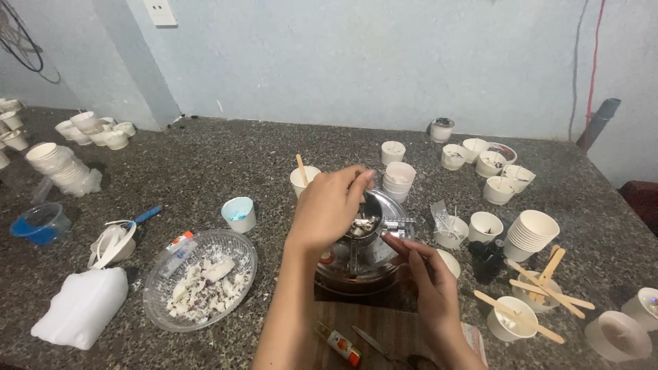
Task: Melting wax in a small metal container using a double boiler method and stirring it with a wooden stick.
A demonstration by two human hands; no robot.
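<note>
Head cam, mid-frame: your left hand (329,205) pinched wax bits over small steel melting pot (361,227); right hand (428,274) gripped its handle — keep pot level w/ slow drops.

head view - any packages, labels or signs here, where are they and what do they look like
Small bottle: near table edge, between the person's forearms, lying down, orange-and-white label.
Glue-stick-like tube: on the clear bowl's rim, white with red end.
White bag: front left, plain, lumpy.
No signs or screens.

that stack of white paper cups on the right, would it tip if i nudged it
Probably, yes. The stack of white paper cups already leans to one side and looks light, so a nudge may slide or topple it. Wooden sticks lie close beside it and could get knocked.
</note>
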